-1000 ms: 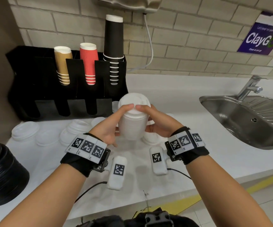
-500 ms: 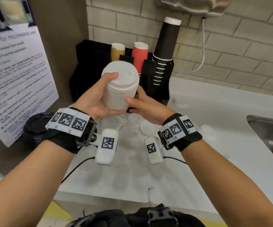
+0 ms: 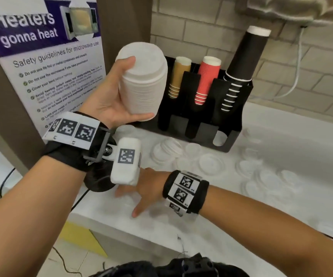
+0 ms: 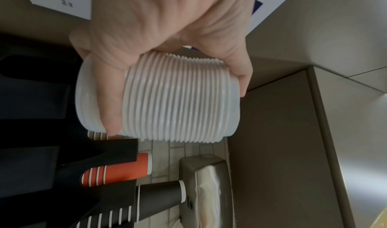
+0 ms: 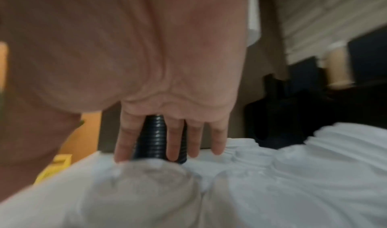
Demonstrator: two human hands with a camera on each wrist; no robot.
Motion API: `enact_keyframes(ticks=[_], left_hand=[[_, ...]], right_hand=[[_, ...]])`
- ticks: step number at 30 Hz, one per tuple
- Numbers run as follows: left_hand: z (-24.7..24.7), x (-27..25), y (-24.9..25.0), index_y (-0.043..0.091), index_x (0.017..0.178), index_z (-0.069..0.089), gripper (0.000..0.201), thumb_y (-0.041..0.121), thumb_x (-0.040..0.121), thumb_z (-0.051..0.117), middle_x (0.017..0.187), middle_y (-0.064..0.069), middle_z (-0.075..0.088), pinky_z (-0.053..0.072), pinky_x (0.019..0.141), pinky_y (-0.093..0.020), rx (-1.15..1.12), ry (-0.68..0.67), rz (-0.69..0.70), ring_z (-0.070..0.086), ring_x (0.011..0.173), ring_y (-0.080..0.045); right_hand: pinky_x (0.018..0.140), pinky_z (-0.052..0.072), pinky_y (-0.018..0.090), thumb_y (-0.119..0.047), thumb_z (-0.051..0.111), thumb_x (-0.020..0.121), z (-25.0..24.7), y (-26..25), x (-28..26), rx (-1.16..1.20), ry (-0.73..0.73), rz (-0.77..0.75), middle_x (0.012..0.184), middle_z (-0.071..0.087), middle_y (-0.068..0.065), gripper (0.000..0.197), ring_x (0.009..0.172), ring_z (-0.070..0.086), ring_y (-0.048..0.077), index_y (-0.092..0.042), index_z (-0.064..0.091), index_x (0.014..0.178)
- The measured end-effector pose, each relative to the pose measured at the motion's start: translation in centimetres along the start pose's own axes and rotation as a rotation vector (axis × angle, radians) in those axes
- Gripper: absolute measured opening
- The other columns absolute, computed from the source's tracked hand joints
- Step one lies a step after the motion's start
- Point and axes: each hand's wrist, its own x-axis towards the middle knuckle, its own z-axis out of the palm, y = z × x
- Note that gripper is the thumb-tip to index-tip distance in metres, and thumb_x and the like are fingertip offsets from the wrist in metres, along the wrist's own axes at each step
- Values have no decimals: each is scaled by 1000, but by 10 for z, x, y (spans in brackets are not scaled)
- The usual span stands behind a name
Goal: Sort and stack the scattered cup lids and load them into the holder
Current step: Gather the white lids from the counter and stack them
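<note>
Shared office pantry or canteen. Evidence: white counter (image 3: 281,156); black cup holder (image 3: 235,124) with 3 paper-cup stacks; microwave safety poster (image 3: 47,62); tiled wall (image 3: 311,72); wall-mounted dispenser (image 3: 285,11).

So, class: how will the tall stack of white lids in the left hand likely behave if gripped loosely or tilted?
The white lid stack is probably light, since the left hand alone holds it. Its many separate nested rims suggest it could slide apart if tilted.

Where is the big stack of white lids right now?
In the head view, the white lid stack is up in the left hand, off the counter, just left of the black cup holder.
</note>
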Motion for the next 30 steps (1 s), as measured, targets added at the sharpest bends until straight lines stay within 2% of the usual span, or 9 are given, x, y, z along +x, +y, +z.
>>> enact_keyframes(ticks=[5,9,12,14,18,21,26,28,30], left_hand=[[-2,1,4,24,126,55,70,46,62,72,104,-8,74,56,69,-57,-18,-30,16,71,90,-31],[1,2,12,25,127,54,68,49,66,69,106,-7,74,57,69,-54,10,-24,41,72,92,-30],[2,3,16,25,127,55,70,48,63,70,107,-7,73,57,69,-54,12,-18,52,71,94,-31],[2,3,18,25,126,55,70,48,62,71,105,-7,74,57,68,-54,12,-16,60,72,90,-31],[0,5,20,25,128,55,74,50,60,71,106,-6,74,57,72,-57,25,7,66,72,91,-30],[-4,7,21,25,130,54,77,49,59,73,111,-8,73,56,71,-58,16,16,51,71,95,-33],[-12,10,18,25,124,55,70,46,60,74,101,-9,75,56,68,-60,9,19,23,72,88,-34],[-14,11,18,25,124,55,71,44,59,75,100,-9,75,56,69,-60,14,37,26,72,89,-35],[-17,13,19,25,126,55,73,44,58,76,100,-10,75,55,70,-61,13,49,28,72,90,-35]], right_hand=[[97,36,45,-30,69,83,10,10,-14,-69,8,53,132,35,7,55,115,37,29,-31,42,131],[88,41,45,-21,75,75,16,34,-38,-141,-87,152,125,35,7,56,108,41,31,-26,44,121],[88,41,44,-28,82,69,12,49,-49,-95,-181,214,127,33,5,66,111,38,30,-30,43,122],[92,42,45,-36,81,70,-3,59,-42,5,-126,224,131,32,5,70,116,37,29,-33,41,127],[102,38,43,-47,68,82,-45,78,24,46,156,212,134,38,13,66,123,40,33,-25,41,138],[94,42,44,-50,61,84,-68,88,91,-28,178,358,134,37,10,69,124,39,33,-27,35,144],[116,18,49,-35,50,97,-63,102,149,-18,214,398,157,19,10,61,144,17,32,-23,24,150],[115,20,49,-38,45,97,-59,100,162,-115,263,436,156,22,5,57,143,20,27,-24,25,149],[114,21,53,-44,44,97,-58,103,164,-90,268,493,156,21,5,60,143,18,29,-27,22,150]])
